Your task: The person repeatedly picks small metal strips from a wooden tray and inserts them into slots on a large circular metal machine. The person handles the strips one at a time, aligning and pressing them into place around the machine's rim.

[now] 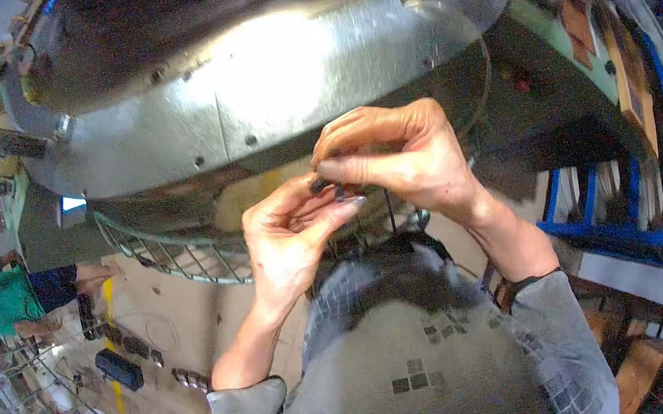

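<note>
Both hands (345, 183) pinch small dark part (339, 194).

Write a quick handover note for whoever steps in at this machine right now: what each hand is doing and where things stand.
Left hand: raised in front of the chest, fingertips pinched on a small dark part.
Right hand: meets the left from above, fingertips closed on the same dark part; a thin dark strand hangs below it.
Both hands work close under the rim of the big round metal machine, above its wire guard.
Done: the part is gripped by both hands.
Left: the part is too small to tell whether it is fitted or threaded; check before letting go.
</note>
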`<act>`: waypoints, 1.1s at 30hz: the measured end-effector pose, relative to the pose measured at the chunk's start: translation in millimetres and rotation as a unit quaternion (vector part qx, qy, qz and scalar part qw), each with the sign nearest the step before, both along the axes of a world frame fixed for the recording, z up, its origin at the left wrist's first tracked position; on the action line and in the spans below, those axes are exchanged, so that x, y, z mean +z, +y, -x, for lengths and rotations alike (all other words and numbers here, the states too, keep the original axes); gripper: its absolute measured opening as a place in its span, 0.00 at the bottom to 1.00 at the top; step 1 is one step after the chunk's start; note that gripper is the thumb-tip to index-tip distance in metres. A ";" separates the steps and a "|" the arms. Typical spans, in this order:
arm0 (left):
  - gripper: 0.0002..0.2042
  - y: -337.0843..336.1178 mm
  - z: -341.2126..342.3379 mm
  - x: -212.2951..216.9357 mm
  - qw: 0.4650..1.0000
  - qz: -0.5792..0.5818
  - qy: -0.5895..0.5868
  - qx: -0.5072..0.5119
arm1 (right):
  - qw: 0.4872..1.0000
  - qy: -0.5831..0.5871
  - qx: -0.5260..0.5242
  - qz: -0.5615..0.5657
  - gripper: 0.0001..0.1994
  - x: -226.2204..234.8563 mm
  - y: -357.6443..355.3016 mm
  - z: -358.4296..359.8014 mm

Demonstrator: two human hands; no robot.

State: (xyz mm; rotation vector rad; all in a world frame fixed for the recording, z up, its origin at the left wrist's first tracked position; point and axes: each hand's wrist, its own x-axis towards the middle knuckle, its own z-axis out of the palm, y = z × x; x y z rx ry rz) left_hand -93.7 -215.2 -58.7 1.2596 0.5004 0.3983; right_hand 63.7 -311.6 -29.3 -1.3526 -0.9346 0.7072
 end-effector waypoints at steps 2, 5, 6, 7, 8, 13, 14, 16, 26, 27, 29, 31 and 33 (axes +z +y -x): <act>0.13 19.1 -13.5 18.6 0.996 -0.072 -0.048 0.023 | 0.988 -0.113 0.011 -0.108 0.07 11.1 17.3 -9.2; 0.09 55.1 -46.1 50.6 0.986 -0.109 -0.094 0.084 | 0.966 -0.230 -0.065 -0.100 0.10 33.0 37.8 -33.9; 0.08 67.2 -60.7 60.4 0.977 -0.119 -0.144 0.101 | 0.965 -0.241 -0.064 -0.080 0.11 39.4 45.3 -45.4; 0.08 80.5 -76.3 69.0 0.963 -0.124 -0.214 0.108 | 0.962 -0.254 -0.058 -0.084 0.12 43.9 53.9 -57.4; 0.10 93.8 -93.8 76.9 0.967 -0.065 -0.227 0.092 | 0.968 -0.233 -0.024 -0.085 0.10 45.4 64.1 -67.5; 0.08 146.6 -170.3 94.5 0.973 0.012 -0.221 0.064 | 0.966 -0.237 -0.101 0.001 0.09 33.9 131.3 -133.2; 0.06 157.8 -181.3 95.6 0.977 0.003 -0.200 0.069 | 0.984 -0.162 -0.068 -0.022 0.11 30.5 138.9 -145.8; 0.06 178.9 -198.1 95.7 0.983 -0.003 -0.181 0.040 | 0.956 -0.283 -0.071 -0.008 0.12 29.9 148.9 -173.2; 0.08 234.6 -248.2 75.7 0.989 -0.018 -0.145 0.002 | 0.994 -0.047 0.087 0.049 0.08 17.0 189.1 -228.8; 0.09 237.8 -247.9 74.0 0.990 -0.014 -0.142 -0.012 | 0.994 -0.032 0.096 0.032 0.08 12.7 189.4 -228.2; 0.09 240.9 -247.5 70.4 0.990 -0.003 -0.137 -0.032 | 0.993 -0.014 0.113 0.009 0.08 6.2 188.7 -227.3; 0.09 241.9 -247.6 69.6 0.987 0.007 -0.152 -0.056 | 0.993 -0.007 0.119 0.003 0.09 4.0 187.6 -227.6; 0.10 240.7 -248.6 70.6 0.989 0.007 -0.143 -0.046 | 0.993 -0.010 0.122 -0.002 0.11 3.6 187.0 -227.0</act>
